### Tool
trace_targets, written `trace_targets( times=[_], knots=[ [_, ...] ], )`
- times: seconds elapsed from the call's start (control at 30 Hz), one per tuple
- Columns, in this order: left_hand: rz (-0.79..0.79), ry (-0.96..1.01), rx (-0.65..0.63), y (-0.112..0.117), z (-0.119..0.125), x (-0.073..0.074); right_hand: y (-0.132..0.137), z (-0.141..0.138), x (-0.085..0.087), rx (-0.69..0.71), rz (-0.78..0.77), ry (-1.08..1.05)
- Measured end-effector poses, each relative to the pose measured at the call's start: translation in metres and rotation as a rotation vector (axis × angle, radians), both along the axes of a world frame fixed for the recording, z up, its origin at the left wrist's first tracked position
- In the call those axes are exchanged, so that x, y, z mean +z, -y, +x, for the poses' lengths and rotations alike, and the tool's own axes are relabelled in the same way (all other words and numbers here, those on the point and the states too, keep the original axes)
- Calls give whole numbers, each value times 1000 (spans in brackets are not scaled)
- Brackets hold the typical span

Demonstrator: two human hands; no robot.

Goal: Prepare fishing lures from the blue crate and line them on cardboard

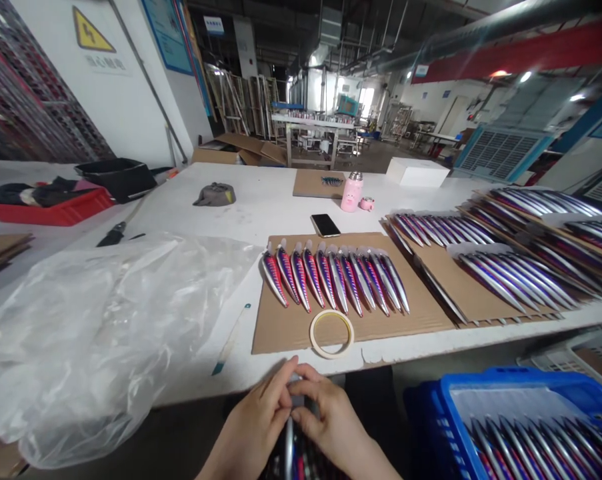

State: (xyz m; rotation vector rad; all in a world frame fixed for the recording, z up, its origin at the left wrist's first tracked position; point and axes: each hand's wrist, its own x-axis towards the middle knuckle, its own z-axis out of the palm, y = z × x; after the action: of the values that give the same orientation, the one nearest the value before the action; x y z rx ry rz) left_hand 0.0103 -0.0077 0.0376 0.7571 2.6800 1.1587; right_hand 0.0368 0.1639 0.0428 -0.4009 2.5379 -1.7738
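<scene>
My left hand (258,420) and my right hand (325,417) meet below the table's front edge, fingers pinched together on the top end of a silver and purple fishing lure (289,448) held upright between them. More lures show beneath my hands. A row of several painted lures (333,275) lies side by side on a cardboard sheet (285,327) on the white table. A roll of tape (331,333) rests on that sheet's front edge, just beyond my fingers.
A large crumpled clear plastic bag (91,327) covers the table's left. A blue crate (521,427) of lures stands at lower right. More lures on cardboard (501,280) lie to the right. A phone (325,225), pink bottle (352,192), red tray (55,210) and scissors (113,233) lie farther back.
</scene>
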Motion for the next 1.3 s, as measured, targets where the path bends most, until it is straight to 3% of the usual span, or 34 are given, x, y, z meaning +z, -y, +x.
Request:
trace_targets(
  times=[0.13,0.27,0.47,0.57,0.7,0.87,0.97,1.17,1.3],
  knots=[
    [20,47,115,0,10,-8,1,-3,0,-26,56,80],
    [176,17,220,-3,22,-16,1,-3,2,-38,62,77],
    [349,-62,262,10,18,-25,1,-2,-1,-47,82,29],
    [295,-125,234,14,15,-15,0,-3,-3,-48,74,21],
    [316,64,156,9,15,-1,-1,-4,-6,-37,109,8],
    [218,185,74,8,13,-8,-1,-5,-6,-29,82,-17],
    [143,205,99,7,11,-9,0,-5,-5,-33,80,1],
    [-58,182,130,-2,9,10,-1,-4,-5,-54,106,51],
    [-130,161,104,-4,9,14,-1,-5,-3,-43,112,55]
  ],
)
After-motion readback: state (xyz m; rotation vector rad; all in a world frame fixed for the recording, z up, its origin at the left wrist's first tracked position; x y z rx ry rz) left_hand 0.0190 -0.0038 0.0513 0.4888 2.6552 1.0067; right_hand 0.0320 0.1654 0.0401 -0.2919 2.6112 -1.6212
